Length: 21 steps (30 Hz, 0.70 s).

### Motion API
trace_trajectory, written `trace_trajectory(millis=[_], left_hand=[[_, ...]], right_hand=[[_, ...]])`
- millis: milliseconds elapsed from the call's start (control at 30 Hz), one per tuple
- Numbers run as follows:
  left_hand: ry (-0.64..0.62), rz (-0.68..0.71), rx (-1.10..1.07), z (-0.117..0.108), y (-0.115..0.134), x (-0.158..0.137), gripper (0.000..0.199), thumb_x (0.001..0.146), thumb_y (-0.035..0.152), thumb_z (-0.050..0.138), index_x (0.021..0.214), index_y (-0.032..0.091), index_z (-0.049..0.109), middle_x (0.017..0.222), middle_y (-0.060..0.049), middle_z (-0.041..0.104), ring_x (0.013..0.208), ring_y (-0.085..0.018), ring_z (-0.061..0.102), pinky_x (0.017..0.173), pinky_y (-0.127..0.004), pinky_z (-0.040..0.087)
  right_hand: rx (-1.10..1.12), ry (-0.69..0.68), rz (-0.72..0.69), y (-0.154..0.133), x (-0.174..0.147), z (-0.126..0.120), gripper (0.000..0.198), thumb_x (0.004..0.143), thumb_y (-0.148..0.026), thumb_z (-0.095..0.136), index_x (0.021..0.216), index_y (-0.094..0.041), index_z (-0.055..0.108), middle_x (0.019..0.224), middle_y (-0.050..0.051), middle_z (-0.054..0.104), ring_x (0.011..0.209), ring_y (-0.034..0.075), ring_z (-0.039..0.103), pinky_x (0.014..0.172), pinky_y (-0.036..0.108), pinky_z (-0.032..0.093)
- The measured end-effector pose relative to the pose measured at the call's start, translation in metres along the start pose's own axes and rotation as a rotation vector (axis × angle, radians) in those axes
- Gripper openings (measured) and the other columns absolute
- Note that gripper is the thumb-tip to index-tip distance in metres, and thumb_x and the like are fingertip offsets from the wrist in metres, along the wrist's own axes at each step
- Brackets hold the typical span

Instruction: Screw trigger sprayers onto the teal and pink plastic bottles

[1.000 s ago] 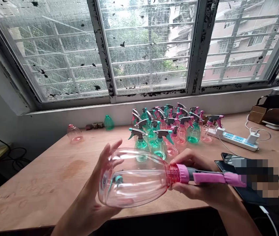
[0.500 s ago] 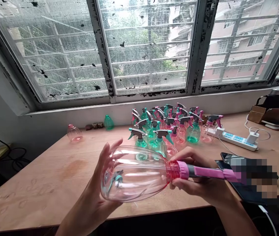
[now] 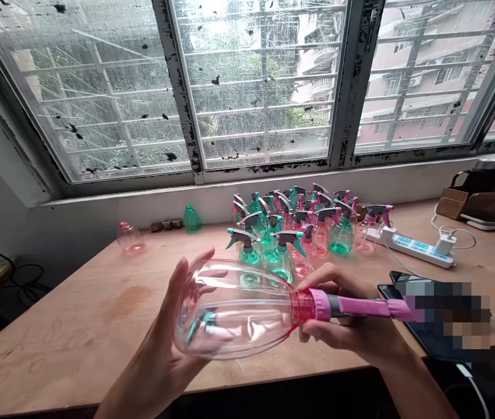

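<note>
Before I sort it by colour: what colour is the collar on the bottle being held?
Pink, on the collar of the bottle; head view.

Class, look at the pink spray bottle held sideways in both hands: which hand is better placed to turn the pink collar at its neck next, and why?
Probably the right hand: its fingers already wrap the pink collar and sprayer head. The left hand cups the pink spray bottle at its base, steadying it.
</note>
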<state>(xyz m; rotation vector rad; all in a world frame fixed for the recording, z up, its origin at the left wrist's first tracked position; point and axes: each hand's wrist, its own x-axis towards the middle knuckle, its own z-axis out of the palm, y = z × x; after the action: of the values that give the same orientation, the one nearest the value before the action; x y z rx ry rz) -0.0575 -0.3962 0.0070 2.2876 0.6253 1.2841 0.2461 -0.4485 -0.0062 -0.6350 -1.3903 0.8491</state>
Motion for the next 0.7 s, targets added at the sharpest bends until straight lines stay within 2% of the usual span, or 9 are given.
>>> trace_trajectory(millis=[67,133,233,333,433,500,567,633,700], left_hand=[[0.002,0.008,0.017,0.0006,-0.0021,0.0001,0.105,0.108,0.027,0.078,0.181,0.058,0.009,0.187,-0.007,0.039,0.150,-0.029,0.067,0.125,-0.050,0.058],[-0.006,-0.014,-0.019,0.0009,-0.0041,0.0010,0.112,0.101,0.047,0.087,0.183,0.052,0.010,0.190,-0.009,0.033,0.157,-0.034,0.060,0.127,-0.051,0.055],[-0.026,-0.058,-0.079,-0.0003,-0.0046,0.0017,0.112,0.093,0.069,0.085,0.184,0.044,0.024,0.192,-0.010,0.027,0.168,-0.041,0.046,0.129,-0.051,0.054],[-0.044,-0.049,-0.065,-0.0021,-0.0023,0.0003,0.106,0.096,0.054,0.089,0.182,0.045,0.028,0.191,-0.010,0.031,0.168,-0.041,0.045,0.130,-0.049,0.053],[-0.013,-0.022,-0.043,-0.0022,-0.0007,-0.0016,0.103,0.104,0.033,0.085,0.180,0.058,0.020,0.189,-0.005,0.035,0.163,-0.034,0.054,0.128,-0.049,0.054],[-0.004,-0.034,-0.043,-0.0015,-0.0009,-0.0016,0.101,0.108,0.027,0.079,0.178,0.064,0.017,0.189,-0.004,0.036,0.156,-0.030,0.063,0.124,-0.048,0.058],[-0.010,-0.046,-0.066,-0.0007,-0.0010,-0.0001,0.109,0.101,0.040,0.088,0.180,0.059,0.015,0.190,-0.006,0.032,0.160,-0.034,0.058,0.124,-0.048,0.058],[-0.032,-0.049,-0.093,0.0000,0.0004,0.0024,0.118,0.091,0.060,0.092,0.183,0.051,0.019,0.193,-0.008,0.025,0.170,-0.040,0.044,0.129,-0.050,0.053],[-0.052,-0.068,-0.100,0.0006,0.0040,0.0045,0.113,0.090,0.067,0.090,0.182,0.047,0.027,0.193,-0.007,0.024,0.173,-0.042,0.035,0.133,-0.051,0.049]], right_hand=[[-0.036,0.018,-0.043,-0.0005,0.0003,-0.0005,0.028,0.091,-0.032,0.099,0.109,-0.027,0.077,0.081,-0.001,0.084,0.067,0.017,0.081,0.057,0.022,0.060],[-0.134,0.040,-0.116,0.0000,0.0013,-0.0029,0.031,0.086,-0.022,0.101,0.108,-0.028,0.079,0.085,-0.001,0.084,0.069,0.017,0.080,0.061,0.022,0.060],[-0.238,0.051,-0.163,0.0009,0.0023,-0.0055,0.038,0.080,-0.011,0.099,0.107,-0.029,0.081,0.091,-0.001,0.084,0.072,0.016,0.079,0.066,0.024,0.061],[-0.160,0.058,-0.121,-0.0001,0.0016,-0.0030,0.032,0.083,-0.020,0.101,0.106,-0.027,0.079,0.086,-0.001,0.083,0.066,0.016,0.077,0.059,0.023,0.059],[-0.033,0.031,0.013,-0.0029,-0.0002,0.0014,0.030,0.089,-0.033,0.101,0.106,-0.027,0.078,0.081,-0.002,0.082,0.065,0.017,0.079,0.056,0.023,0.060],[-0.009,0.025,0.051,-0.0042,-0.0007,0.0024,0.029,0.090,-0.036,0.099,0.106,-0.026,0.077,0.082,-0.001,0.082,0.067,0.018,0.080,0.057,0.023,0.061],[-0.062,0.038,0.005,-0.0040,-0.0003,0.0012,0.031,0.087,-0.030,0.102,0.106,-0.026,0.078,0.087,0.001,0.084,0.070,0.018,0.081,0.060,0.024,0.063],[-0.151,0.044,-0.075,-0.0029,0.0004,-0.0012,0.034,0.082,-0.018,0.102,0.106,-0.027,0.080,0.091,0.000,0.084,0.072,0.017,0.080,0.063,0.023,0.062],[-0.203,0.037,-0.117,-0.0022,0.0007,-0.0028,0.037,0.080,-0.011,0.100,0.107,-0.027,0.081,0.093,0.000,0.085,0.073,0.016,0.080,0.065,0.023,0.063]])
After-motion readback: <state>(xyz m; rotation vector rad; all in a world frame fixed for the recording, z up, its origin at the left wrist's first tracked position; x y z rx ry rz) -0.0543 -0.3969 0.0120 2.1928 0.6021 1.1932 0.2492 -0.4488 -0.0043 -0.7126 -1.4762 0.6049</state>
